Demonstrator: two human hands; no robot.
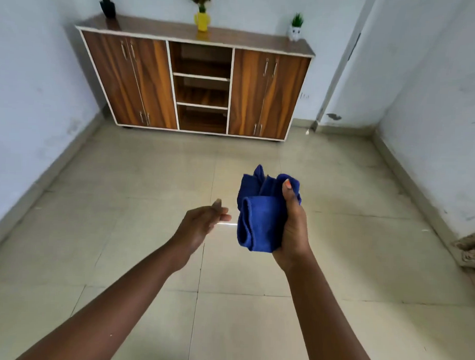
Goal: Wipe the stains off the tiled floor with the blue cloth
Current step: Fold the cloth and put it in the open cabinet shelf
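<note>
A bunched blue cloth (259,221) is held up in the air above the beige tiled floor (150,176). My right hand (292,230) grips it, with the thumb pressed over the top fold. My left hand (202,223) hovers just left of the cloth, a small gap apart, fingers loosely curled and holding nothing. The floor tiles show faint dull smears in the middle and toward the right; no sharp stain stands out from this height.
A wooden cabinet (196,84) with open middle shelves stands against the far wall, three small potted plants on top. Walls close the room on the left and right. A frayed tan mat (471,250) lies at the right edge.
</note>
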